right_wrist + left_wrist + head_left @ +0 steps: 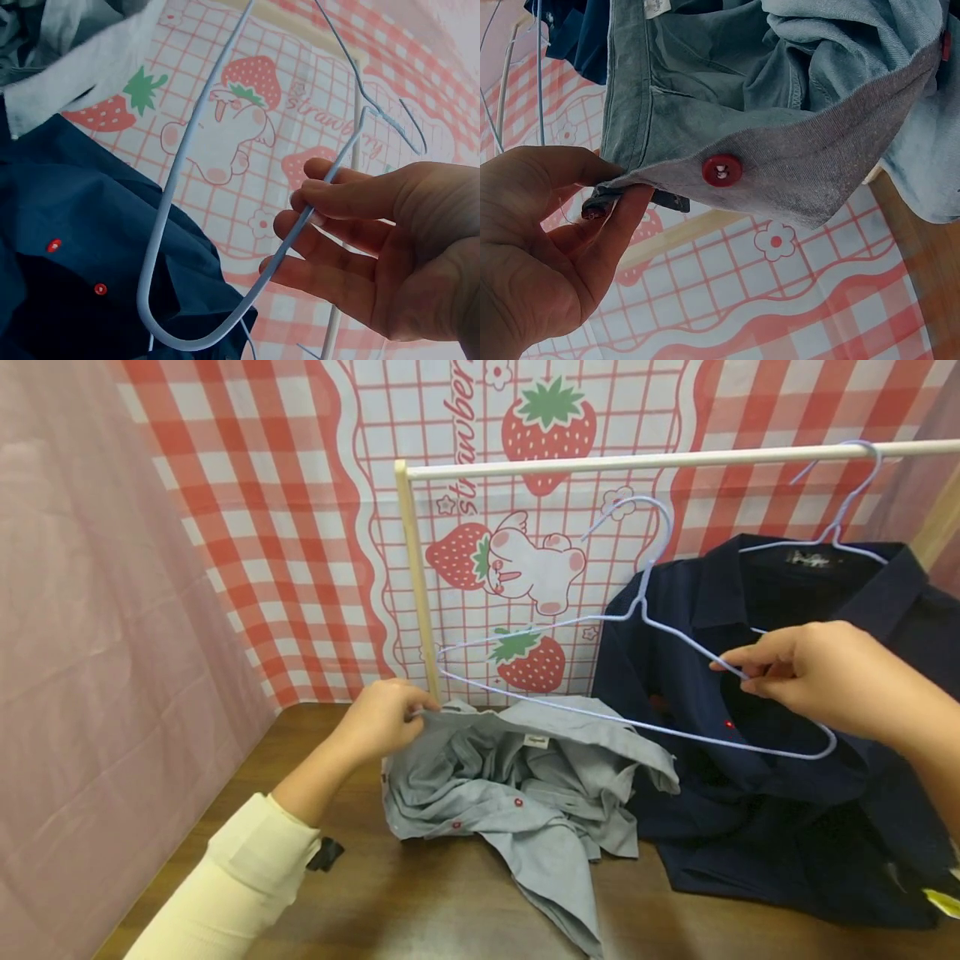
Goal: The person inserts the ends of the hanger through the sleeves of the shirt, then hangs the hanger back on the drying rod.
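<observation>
In the head view a grey-blue shirt [517, 793] with red buttons lies bunched on the table, its collar edge raised. My left hand [386, 714] pinches the collar's left end between thumb and fingers; the left wrist view shows that grip near a red button [721, 171]. A pale lavender wire hanger [555, 703] is held above the shirt by my right hand [806, 668], which pinches its right shoulder. The right wrist view shows the thumb and fingers on the hanger wire [289, 236]. The hanger's hook points up, off the rod.
A rack with a white rod [600, 464] and wooden post [415, 577] stands behind. From it hangs a navy shirt [795, 827] on another hanger [838, 527]. A small black item [326, 854] lies on the brown table [360, 902]. A pink curtain [112, 610] hangs left.
</observation>
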{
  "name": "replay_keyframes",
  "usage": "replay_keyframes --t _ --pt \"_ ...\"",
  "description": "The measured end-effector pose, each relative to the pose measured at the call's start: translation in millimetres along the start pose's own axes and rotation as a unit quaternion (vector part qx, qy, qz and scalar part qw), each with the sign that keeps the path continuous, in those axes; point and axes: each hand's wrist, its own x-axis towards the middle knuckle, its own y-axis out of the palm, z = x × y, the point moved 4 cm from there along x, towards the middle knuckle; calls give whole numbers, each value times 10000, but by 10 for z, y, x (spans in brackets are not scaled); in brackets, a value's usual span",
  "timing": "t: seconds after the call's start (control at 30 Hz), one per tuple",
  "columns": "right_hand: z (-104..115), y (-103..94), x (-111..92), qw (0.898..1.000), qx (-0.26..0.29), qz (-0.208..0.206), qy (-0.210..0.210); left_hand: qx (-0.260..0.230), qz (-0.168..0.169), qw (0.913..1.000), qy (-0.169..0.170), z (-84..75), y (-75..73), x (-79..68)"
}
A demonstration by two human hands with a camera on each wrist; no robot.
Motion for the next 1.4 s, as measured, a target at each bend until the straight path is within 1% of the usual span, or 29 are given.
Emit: replay_keyframes --t 0.03,0.1,0.17,0.27,0.5,0.57,0.7,0.8,1.0,1.2,1.33,1.4 --pt "7 17 -33 9999 -46 -30 -102 -10 -16 10000 -1 4 -3 1" --pt "14 57 -98 9998 -114 -61 -165 -25 -49 10000 -11 13 -6 5" --pt "26 104 -148 9995 -90 -61 -296 -23 -74 10000 -13 19 -10 7" --pt "47 185 -213 9994 -72 -56 -327 -52 -93 9999 -46 24 -13 9" --pt "120 418 -339 9991 76 119 -412 -95 -71 9998 -132 13 -14 2" --pt "130 490 -365 9989 66 110 -461 -92 -117 9998 -104 4 -15 -1" --pt "153 611 -398 9978 63 -73 -649 -31 -269 9996 -31 -32 -34 -4" --pt "198 686 -409 9973 54 -102 -724 15 -386 9992 34 -66 -52 -1" --pt "339 845 -388 9970 44 145 -764 -36 -550 9985 -11 -129 -80 11" --pt "492 966 -314 9965 293 210 -757 -94 -793 9968 7 -250 -118 16" --pt "567 1040 -250 9952 549 277 -765 -157 -841 9963 -99 -333 -116 11" --pt "607 1071 -222 9944 627 295 -801 -219 -854 9959 -212 -366 -110 5"
